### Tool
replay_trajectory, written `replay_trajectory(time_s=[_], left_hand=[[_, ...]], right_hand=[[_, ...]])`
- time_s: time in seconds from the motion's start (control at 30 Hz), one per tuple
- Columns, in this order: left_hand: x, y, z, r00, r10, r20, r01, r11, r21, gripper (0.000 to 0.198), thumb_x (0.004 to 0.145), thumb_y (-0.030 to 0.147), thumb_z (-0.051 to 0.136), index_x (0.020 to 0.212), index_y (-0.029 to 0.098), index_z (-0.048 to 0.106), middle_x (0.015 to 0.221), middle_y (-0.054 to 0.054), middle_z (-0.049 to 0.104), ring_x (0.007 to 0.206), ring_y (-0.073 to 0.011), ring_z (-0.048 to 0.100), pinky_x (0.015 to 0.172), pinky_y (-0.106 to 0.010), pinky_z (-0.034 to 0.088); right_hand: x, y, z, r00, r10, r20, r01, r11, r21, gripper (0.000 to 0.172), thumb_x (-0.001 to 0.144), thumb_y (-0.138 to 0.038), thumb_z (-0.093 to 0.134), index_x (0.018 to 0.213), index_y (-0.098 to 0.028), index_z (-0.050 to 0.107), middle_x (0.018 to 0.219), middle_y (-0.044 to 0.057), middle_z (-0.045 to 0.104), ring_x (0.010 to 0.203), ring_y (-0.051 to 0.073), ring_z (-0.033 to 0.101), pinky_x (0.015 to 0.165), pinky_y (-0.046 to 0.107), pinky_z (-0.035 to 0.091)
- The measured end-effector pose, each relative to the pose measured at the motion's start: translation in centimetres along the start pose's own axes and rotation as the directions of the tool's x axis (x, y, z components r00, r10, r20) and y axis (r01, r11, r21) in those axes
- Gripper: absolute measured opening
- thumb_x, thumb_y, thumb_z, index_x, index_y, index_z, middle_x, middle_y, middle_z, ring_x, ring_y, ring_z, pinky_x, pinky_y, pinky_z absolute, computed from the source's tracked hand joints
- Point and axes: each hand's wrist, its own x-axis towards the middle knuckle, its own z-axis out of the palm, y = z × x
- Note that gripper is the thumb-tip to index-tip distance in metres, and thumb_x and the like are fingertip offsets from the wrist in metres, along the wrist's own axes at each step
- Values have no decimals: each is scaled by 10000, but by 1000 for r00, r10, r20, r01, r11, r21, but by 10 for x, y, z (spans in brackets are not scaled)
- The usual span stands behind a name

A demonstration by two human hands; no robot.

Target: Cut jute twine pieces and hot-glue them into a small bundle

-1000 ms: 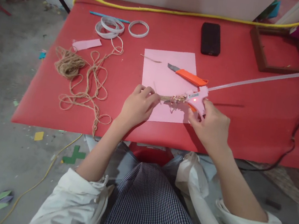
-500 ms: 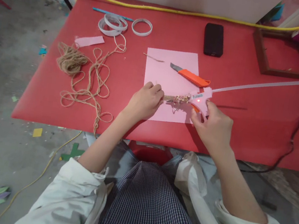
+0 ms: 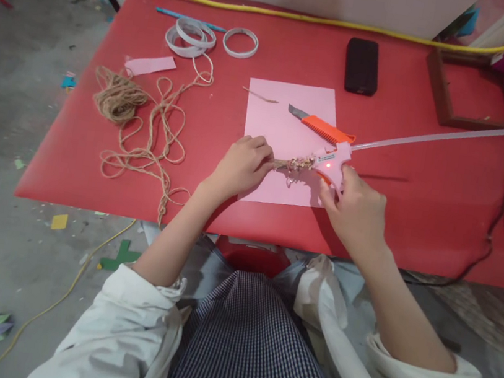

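Observation:
My left hand (image 3: 246,164) is closed on the stem end of a small bunch of dried flowers (image 3: 301,163), which points right over a pink sheet of paper (image 3: 266,119). In my right hand (image 3: 357,211) is a pale pink hot glue gun (image 3: 333,160) with a red light lit on its side. A long clear glue stick (image 3: 437,140) sticks out of its back. The gun's nose meets the flower heads, so its tip is hidden. Just beyond lies an orange utility knife (image 3: 324,128) with its blade out, and a short twig (image 3: 260,95) rests on the paper.
Loose jute twine (image 3: 121,99) spreads over the left of the red table (image 3: 62,168). Behind it are tape rolls (image 3: 191,38), a blue pen (image 3: 164,11) and a pink strip (image 3: 151,66). A black phone (image 3: 361,67), wooden frame (image 3: 483,124) and black cord (image 3: 492,232) are on the right.
The glue gun and my right hand have shifted slightly left, with the nose farther over the flower heads. My left hand keeps its hold and has moved slightly left.

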Motion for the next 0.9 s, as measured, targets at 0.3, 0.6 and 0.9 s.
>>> replay_trajectory(time_s=[0.3, 0.6, 0.9], left_hand=[[-2, -1, 1, 1000, -9, -8, 9, 1000, 0, 200, 961, 273, 522, 967, 167, 691, 999, -109, 659, 930, -262, 580, 797, -386, 435], [-2, 0, 1, 1000, -14, -1, 14, 1000, 8, 217, 963, 275, 514, 973, 153, 694, 997, -116, 659, 927, -262, 587, 801, -388, 438], [-3, 1, 0, 1000, -9, -11, 9, 1000, -5, 218, 966, 280, 512, 947, 156, 691, 982, -106, 662, 922, -258, 591, 803, -381, 437]], right_hand=[[0, -5, -5, 999, -28, 17, 28, 1000, -12, 440, 985, -389, 395, 1288, -112, 554, 927, 176, 702, 783, 282, 637, 624, 326, 392], [0, -8, -10, 998, -45, 34, 47, 997, -66, 475, 1002, -367, 386, 1373, -99, 513, 974, 177, 683, 801, 268, 637, 608, 313, 408], [-1, -7, -10, 997, -80, 3, 80, 993, -83, 500, 1010, -397, 375, 1399, -120, 524, 962, 171, 667, 727, 240, 623, 560, 306, 405]])
